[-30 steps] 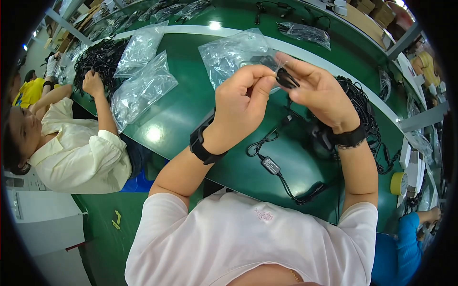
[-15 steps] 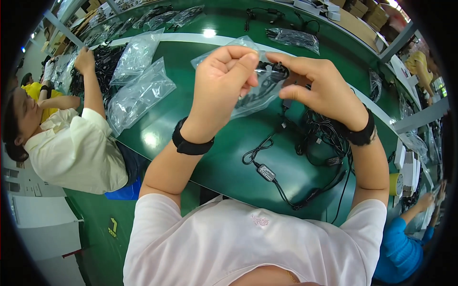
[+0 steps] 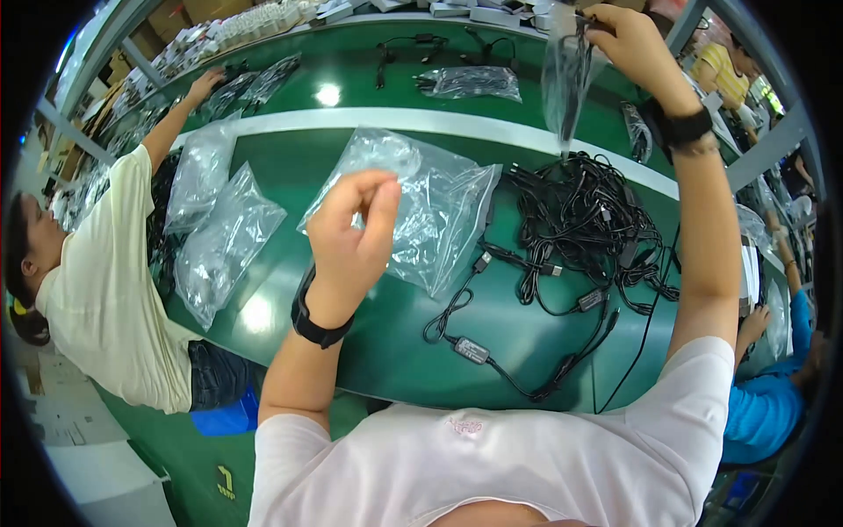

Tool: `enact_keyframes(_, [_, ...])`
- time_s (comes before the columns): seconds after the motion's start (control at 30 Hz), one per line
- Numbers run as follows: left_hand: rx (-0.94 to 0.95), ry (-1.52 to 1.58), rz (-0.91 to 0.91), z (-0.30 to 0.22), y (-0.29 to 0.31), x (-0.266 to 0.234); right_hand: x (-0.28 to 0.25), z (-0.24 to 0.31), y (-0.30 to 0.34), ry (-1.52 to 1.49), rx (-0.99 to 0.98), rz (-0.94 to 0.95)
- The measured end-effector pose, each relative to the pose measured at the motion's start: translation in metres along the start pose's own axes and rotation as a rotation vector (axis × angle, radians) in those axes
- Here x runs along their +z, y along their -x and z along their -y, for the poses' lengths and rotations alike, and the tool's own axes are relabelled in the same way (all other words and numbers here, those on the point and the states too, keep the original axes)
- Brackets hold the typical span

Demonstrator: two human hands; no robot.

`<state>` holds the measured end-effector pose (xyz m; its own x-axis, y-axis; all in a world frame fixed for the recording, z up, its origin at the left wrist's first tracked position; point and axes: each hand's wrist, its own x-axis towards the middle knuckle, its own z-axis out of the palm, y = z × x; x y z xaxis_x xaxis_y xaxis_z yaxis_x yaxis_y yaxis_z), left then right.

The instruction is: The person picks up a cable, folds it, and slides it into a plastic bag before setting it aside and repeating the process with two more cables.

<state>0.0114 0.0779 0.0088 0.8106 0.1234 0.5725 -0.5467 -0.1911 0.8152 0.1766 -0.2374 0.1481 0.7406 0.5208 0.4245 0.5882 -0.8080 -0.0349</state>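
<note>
At the far left, a co-worker in a pale shirt stretches an arm over the desk. Next come two clear plastic bags, lying side by side on the green top.

The left grip is raised in front of the flat clear packaging, its fingers loosely curled and the thumb upright near them; whether their tips meet, I cannot tell. Just right of that packaging, a black cable with a small box on its cord runs toward the near edge of the desk. Beyond it sits a tangled heap of black cables.

Above this heap in the view hangs a narrow clear bag with dark contents. The right grip is clamped on its upper end, thumb and fingers pinched together, so the bag lies below and to the left of the fingertips. Its lower end shows close to the heap; contact cannot be made out. At the far right is a blue-clad co-worker.
</note>
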Motion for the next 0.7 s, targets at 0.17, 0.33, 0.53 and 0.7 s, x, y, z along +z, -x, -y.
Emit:
enact_keyframes(0.17, [0.256,-0.331,0.0,0.011,0.0,-0.006,0.088,-0.066,0.005,0.223,0.051,-0.253])
enact_keyframes(0.33, [0.229,-0.341,-0.013,0.014,-0.006,-0.016,0.156,-0.063,0.021,0.014,0.172,-0.058])
enact_keyframes(0.53, [0.492,-0.555,0.12,0.012,-0.009,-0.014,0.204,-0.091,-0.061,-0.294,0.419,0.076])
enact_keyframes(0.7, [0.449,-0.613,0.18,0.019,-0.003,-0.02,0.287,-0.119,-0.137,-0.019,0.391,0.181])
